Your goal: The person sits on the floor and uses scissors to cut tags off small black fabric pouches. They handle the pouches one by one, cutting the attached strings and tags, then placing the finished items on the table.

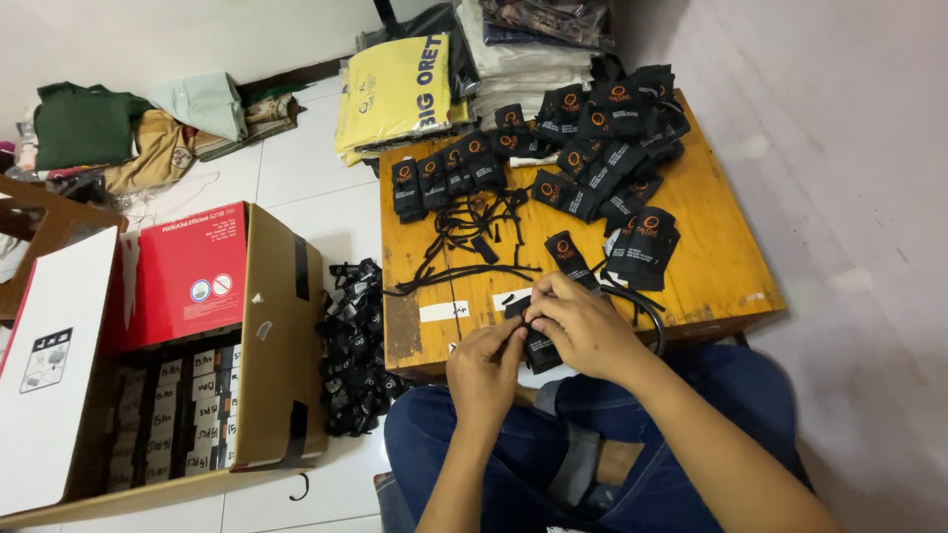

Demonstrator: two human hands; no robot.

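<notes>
My left hand (484, 363) and my right hand (581, 324) meet at the near edge of a low wooden table (711, 247). Together they pinch a small black tag with an orange mark (538, 347), partly hidden under my fingers. Another black tag (570, 259) lies just beyond my right hand. A tangle of black strings (474, 232) lies on the table's middle. Rows and a heap of black tags (592, 148) cover the far part of the table.
An open cardboard box (267, 336) with rows of packed items stands on the floor at the left. A pile of black tags (355, 345) lies between box and table. Folded clothes and a yellow bag (395, 94) are stacked behind the table.
</notes>
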